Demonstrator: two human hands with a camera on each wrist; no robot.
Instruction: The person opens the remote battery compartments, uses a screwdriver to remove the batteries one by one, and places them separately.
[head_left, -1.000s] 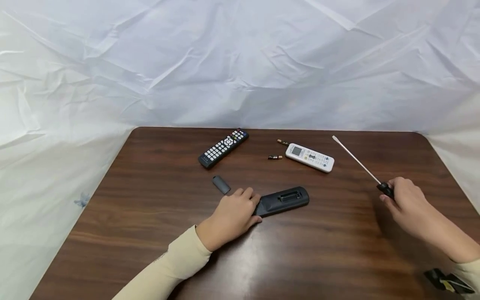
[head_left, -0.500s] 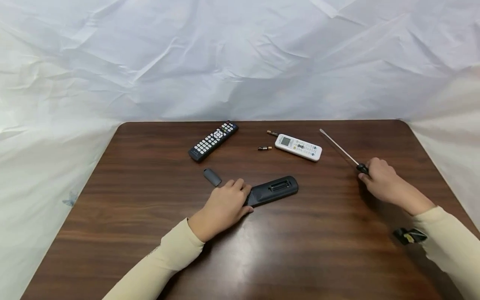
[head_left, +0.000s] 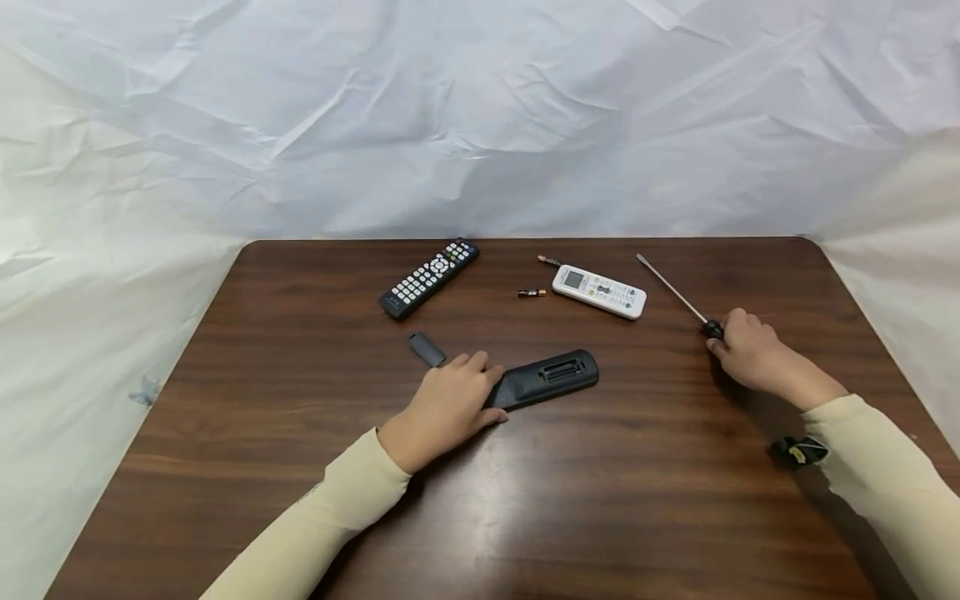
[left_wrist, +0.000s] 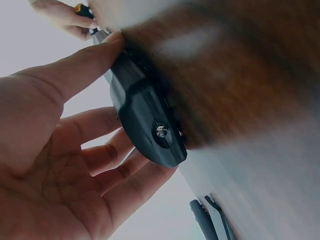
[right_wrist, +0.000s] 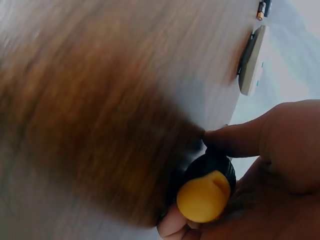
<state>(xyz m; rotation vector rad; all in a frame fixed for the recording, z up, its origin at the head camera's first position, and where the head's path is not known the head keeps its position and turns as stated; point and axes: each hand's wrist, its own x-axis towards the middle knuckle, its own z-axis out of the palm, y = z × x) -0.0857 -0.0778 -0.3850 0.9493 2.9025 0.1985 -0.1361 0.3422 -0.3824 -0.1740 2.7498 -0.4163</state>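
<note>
A black remote control [head_left: 551, 380] lies face down on the brown table, its battery compartment uncovered. My left hand [head_left: 448, 400] grips its near end, thumb along one edge and fingers on the other. The left wrist view shows a screw in the end of this remote [left_wrist: 145, 110]. A small dark battery cover [head_left: 427, 350] lies just beyond the left fingers. At the right, my right hand [head_left: 757, 352] holds a screwdriver [head_left: 678, 296] by its black handle, the blade pointing to the back of the table. The yellow handle end [right_wrist: 204, 197] shows in the right wrist view.
Farther back lie a black remote with white buttons [head_left: 429, 279] and a white remote with a small screen [head_left: 600, 292]. One battery [head_left: 532, 293] is left of the white remote, another [head_left: 550, 261] at its corner. A white sheet [head_left: 480, 117] hangs behind the table.
My right hand has moved left and away from me with the screwdriver, down close to the table. The left hand keeps its hold on the remote; the whole head view has shifted slightly.
</note>
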